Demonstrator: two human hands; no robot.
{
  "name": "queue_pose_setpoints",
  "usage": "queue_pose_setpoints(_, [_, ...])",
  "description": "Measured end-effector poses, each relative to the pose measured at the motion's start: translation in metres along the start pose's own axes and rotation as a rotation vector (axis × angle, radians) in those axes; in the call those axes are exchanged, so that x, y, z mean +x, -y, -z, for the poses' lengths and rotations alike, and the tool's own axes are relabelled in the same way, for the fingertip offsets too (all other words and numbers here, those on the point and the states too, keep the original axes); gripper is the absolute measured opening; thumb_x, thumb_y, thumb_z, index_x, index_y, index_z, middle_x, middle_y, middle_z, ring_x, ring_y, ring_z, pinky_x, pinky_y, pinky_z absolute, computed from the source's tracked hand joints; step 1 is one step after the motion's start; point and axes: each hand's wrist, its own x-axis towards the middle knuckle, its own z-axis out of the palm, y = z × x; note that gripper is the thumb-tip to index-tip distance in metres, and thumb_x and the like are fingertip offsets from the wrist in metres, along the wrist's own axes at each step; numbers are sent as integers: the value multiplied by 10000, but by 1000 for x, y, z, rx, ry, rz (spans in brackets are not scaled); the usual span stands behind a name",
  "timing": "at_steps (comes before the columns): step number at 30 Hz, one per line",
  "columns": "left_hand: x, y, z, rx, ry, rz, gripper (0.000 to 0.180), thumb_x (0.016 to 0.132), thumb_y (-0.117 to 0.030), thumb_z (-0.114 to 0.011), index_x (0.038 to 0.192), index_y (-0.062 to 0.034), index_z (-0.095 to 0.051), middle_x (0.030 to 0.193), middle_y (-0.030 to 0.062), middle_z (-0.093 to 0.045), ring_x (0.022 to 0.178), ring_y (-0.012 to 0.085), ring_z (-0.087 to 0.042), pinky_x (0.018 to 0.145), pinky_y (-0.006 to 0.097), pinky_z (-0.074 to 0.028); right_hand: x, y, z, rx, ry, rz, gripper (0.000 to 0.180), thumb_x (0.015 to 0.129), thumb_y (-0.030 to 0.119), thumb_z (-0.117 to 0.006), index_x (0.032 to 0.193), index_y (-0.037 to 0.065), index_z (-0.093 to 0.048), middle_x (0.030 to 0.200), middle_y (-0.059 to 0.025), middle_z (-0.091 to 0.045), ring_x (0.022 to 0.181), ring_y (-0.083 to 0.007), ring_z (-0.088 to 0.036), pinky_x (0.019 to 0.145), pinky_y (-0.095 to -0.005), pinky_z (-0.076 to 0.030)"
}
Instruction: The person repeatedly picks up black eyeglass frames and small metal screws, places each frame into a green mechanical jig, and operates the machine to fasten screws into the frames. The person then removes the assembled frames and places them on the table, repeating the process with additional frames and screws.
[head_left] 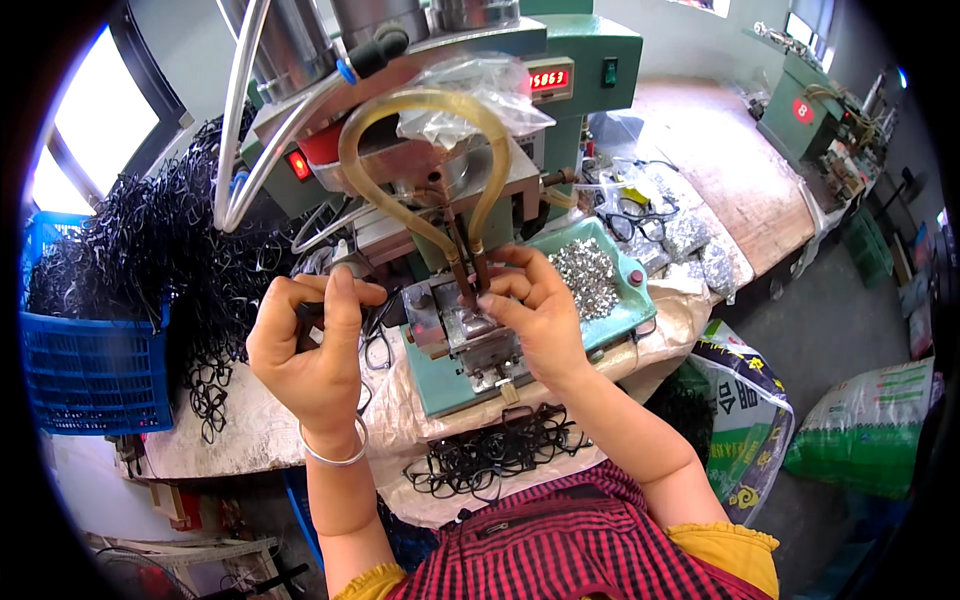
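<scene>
My left hand (pixel 312 345) is closed around a black piece (pixel 309 312), mostly hidden in the fist, just left of the machine's metal jig (pixel 485 345). My right hand (pixel 540 315) reaches in from the other side. Its thumb and fingertips come together at the jig, beside the copper-coloured rods (pixel 479 272) under a looped yellowish hose (pixel 348 150); anything pinched there is too small or hidden to make out. Right of this hand lies a green tray (pixel 628 312) with many small shiny metal parts (pixel 580 275). Black eyeglass frames (pixel 500 450) are heaped in front of the jig.
A blue basket (pixel 95 375) at the left overflows with black frames (pixel 130 245). The green machine housing (pixel 605 60) stands behind my hands. Clear bags and glasses (pixel 640 220) lie beyond the tray. Printed sacks (pixel 860 425) stand at the right; another machine (pixel 805 105) is farther back.
</scene>
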Motion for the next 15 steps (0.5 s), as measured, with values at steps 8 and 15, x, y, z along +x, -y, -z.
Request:
queue_pose_setpoints(8, [-4, -8, 1, -11, 6, 13, 240, 926, -16, -673, 730, -28, -535, 736, 71, -727, 556, 21, -467, 527, 198, -347, -4, 1, -8, 58, 3, 17, 468, 884, -31, -656, 1308, -41, -460, 999, -58, -695, 949, -98, -617, 897, -245, -463])
queue_pose_setpoints(15, [-35, -40, 15, -110, -22, -54, 207, 933, 4, -619, 783, -48, -486, 815, 168, -737, 622, 99, -586, 588, 224, -448, -13, -3, -7, 36, -94, -11, 392, 934, 8, -646, 1292, -35, -494, 1043, -88, -699, 991, -116, -638, 890, -255, -476])
